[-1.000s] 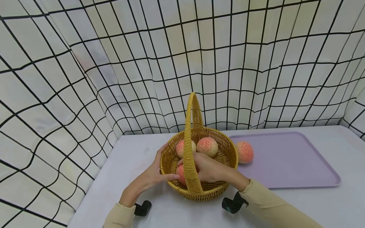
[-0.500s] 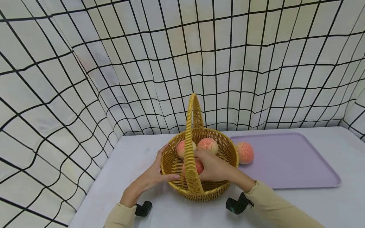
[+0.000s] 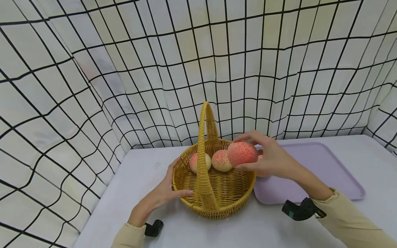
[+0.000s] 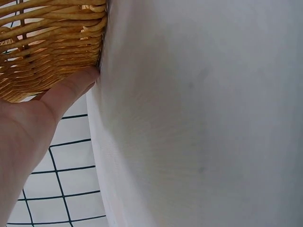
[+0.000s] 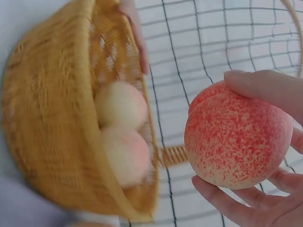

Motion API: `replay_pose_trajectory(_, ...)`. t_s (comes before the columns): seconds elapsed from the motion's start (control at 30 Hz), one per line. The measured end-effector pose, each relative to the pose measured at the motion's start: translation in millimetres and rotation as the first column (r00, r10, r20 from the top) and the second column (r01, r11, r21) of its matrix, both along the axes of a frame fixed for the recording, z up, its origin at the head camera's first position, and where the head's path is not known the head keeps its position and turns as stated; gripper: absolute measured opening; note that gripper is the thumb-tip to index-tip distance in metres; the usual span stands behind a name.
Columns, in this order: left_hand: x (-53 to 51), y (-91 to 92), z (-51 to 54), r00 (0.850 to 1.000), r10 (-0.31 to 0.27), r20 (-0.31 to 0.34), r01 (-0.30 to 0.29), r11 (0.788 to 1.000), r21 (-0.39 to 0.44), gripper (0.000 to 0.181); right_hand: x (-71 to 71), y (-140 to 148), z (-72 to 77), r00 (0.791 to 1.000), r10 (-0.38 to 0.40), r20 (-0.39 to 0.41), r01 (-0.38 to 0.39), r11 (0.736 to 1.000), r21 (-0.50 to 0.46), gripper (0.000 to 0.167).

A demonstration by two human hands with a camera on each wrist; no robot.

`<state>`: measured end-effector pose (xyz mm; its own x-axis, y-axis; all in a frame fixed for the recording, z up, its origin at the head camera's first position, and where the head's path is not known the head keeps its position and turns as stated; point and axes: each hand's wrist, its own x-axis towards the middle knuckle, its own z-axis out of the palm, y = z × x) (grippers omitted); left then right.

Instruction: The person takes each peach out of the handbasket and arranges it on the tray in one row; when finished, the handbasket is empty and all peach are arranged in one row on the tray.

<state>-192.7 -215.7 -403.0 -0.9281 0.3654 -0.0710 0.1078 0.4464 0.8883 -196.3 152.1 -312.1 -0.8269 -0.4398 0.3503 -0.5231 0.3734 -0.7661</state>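
Note:
In the head view my right hand [image 3: 273,156] grips a pink and cream peach [image 3: 242,153] above the basket's right rim. The right wrist view shows thumb and fingers spread around this peach [image 5: 239,137]. My left hand [image 3: 164,187] holds the left side of the yellow wicker basket [image 3: 217,212], its thumb lying over the front rim. In the left wrist view part of the left hand [image 4: 28,127] touches the woven wall low down. Inside the basket sit a peach [image 3: 193,163], partly behind the handle, and another peach [image 3: 221,161] beside it.
A lilac tray [image 3: 310,172] lies right of the basket on the white table [image 3: 173,227]. On the tray's left end is a peach [image 3: 260,171], mostly hidden behind the right hand. The arched handle [image 3: 203,137] rises over the basket. Black netting [image 3: 245,86] hangs behind.
My right hand has lifted the front peach out of the basket's bottom and carried it up and right to the rim. The left hand stays at the basket's left side.

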Motion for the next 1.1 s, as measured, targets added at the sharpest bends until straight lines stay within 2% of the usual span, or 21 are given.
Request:
replay_pose_trajectory(0.13, 0.5, 0.2, -0.8, 1.000, -0.001, -0.003, 0.001, 1.000, 0.008, 0.126, 2.3, 32.4, 3.6, 0.996, -0.040, -0.078, 0.043, 0.999, 0.034, 0.061)
replay_pose_trajectory(0.23, 0.5, 1.1, -1.1, 1.000, -0.008, -0.003, 0.008, 1.000, 0.011, 0.126, 3.5, 59.4, 0.7, 0.988, -0.098, -0.118, 0.109, 0.990, 0.091, 0.063)
replay_pose_trajectory(0.4, 0.3, 2.2, -1.7, 1.000, -0.002, 0.002, 0.002, 1.000, 0.011, 0.126, 1.0, 101.2, -9.1, 0.973, -0.214, -0.084, 0.225, 0.959, 0.172, 0.066)
replay_pose_trajectory(0.53, 0.7, 1.5, -1.4, 1.000, 0.007, 0.002, -0.007, 1.000, 0.007, 0.125, -5.1, 122.2, -23.2, 0.964, -0.263, -0.034, 0.264, 0.941, 0.211, 0.066)
replay_pose_trajectory(0.67, 1.5, 1.0, -0.7, 1.000, 0.010, 0.005, -0.010, 1.000, 0.015, 0.124, -13.1, 132.5, -40.3, 0.958, -0.286, 0.010, 0.274, 0.925, 0.264, 0.068)
replay_pose_trajectory(0.77, 1.8, 0.4, -0.3, 1.000, 0.014, 0.007, -0.014, 1.000, 0.017, 0.125, -19.6, 134.4, -53.3, 0.953, -0.302, -0.002, 0.289, 0.911, 0.294, 0.069)
replay_pose_trajectory(0.9, 2.2, -0.4, -0.3, 1.000, 0.019, 0.006, -0.019, 1.000, 0.011, 0.127, -26.3, 131.8, -68.3, 0.955, -0.295, -0.011, 0.285, 0.912, 0.297, 0.069)
replay_pose_trajectory(0.97, 2.0, -0.2, -0.4, 1.000, 0.014, 0.006, -0.014, 1.000, 0.015, 0.126, -28.4, 129.8, -74.1, 0.961, -0.278, 0.006, 0.265, 0.922, 0.282, 0.069)
replay_pose_trajectory(1.1, 1.5, 0.4, 0.9, 1.000, 0.004, 0.001, -0.004, 1.000, 0.016, 0.125, -30.1, 127.2, -82.1, 0.959, -0.281, 0.033, 0.261, 0.922, 0.285, 0.070)
